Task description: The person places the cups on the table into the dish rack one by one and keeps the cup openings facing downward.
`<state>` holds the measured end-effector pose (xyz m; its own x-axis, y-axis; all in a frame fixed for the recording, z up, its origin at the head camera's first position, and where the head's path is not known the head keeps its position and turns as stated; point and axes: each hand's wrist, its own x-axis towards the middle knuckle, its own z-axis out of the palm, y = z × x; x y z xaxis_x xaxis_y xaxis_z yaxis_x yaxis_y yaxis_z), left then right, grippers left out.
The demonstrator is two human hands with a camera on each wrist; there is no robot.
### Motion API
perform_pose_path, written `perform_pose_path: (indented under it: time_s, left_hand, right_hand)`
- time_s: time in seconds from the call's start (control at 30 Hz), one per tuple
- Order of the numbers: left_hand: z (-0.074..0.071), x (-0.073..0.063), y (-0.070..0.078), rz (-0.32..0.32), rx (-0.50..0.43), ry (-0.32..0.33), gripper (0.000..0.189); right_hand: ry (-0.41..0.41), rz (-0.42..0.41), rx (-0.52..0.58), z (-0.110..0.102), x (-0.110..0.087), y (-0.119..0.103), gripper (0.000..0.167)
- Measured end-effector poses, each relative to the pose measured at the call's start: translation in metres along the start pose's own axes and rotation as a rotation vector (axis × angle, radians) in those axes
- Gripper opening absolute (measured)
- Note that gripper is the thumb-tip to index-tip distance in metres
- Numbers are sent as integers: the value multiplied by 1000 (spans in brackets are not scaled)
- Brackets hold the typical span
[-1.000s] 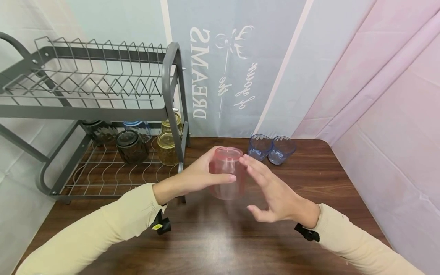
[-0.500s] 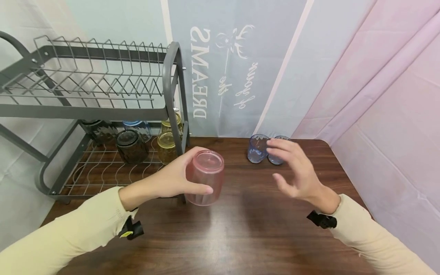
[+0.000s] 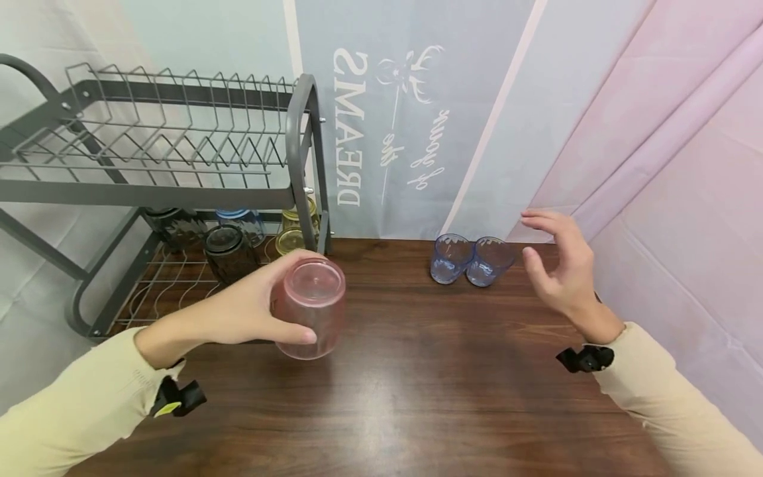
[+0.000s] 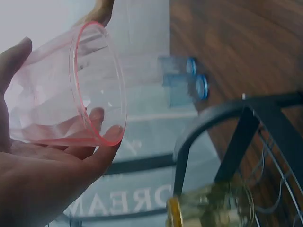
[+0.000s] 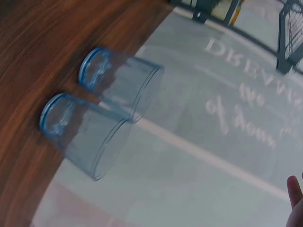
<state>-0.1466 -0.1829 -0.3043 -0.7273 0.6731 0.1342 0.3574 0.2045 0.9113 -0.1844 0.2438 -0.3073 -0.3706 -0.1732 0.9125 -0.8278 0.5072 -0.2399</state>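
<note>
My left hand [image 3: 250, 305] grips a clear pink cup [image 3: 312, 311] from its left side, thumb across the front. The cup is upside down, its base facing up, above the table just right of the rack. In the left wrist view the cup's pink rim [image 4: 75, 71] shows, with fingers curled round its far wall. My right hand [image 3: 563, 268] is raised at the right with fingers loosely bent, holding nothing. Nearest to it are two clear blue cups [image 3: 451, 258] [image 5: 120, 80], upright side by side at the table's back edge.
A dark grey two-tier dish rack [image 3: 149, 195] stands at the left. On its lower shelf are upside-down cups: dark grey cups [image 3: 226, 252], a blue cup [image 3: 241, 222] and yellow cups [image 3: 290, 240]. A printed curtain [image 3: 405, 132] hangs behind the brown table [image 3: 405, 397].
My left hand has carried the pink cup leftward toward the rack. My right hand has come away from the pink cup and moved right, past the blue cups.
</note>
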Motion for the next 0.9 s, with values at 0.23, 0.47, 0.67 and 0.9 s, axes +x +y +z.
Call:
perform_pose_path:
  time_s: [0.23,0.47,0.67,0.9]
  left_hand:
    - [-27,-27,-3,-37,-26,43,76]
    - [-51,-58,-15,-58,31,166,78]
    - [-73,-83,-30,-89,106,284,81]
    - [-96,-102,-47,-135,34,369,80]
  right_hand:
    - [-16,161,-50,-11,2,17,38]
    - [-71,303,-158,-22,-18,65,33]
    - [-107,489,-187,-27,-25,81,28]
    - [-191,644,-188,-29,-28,94,26]
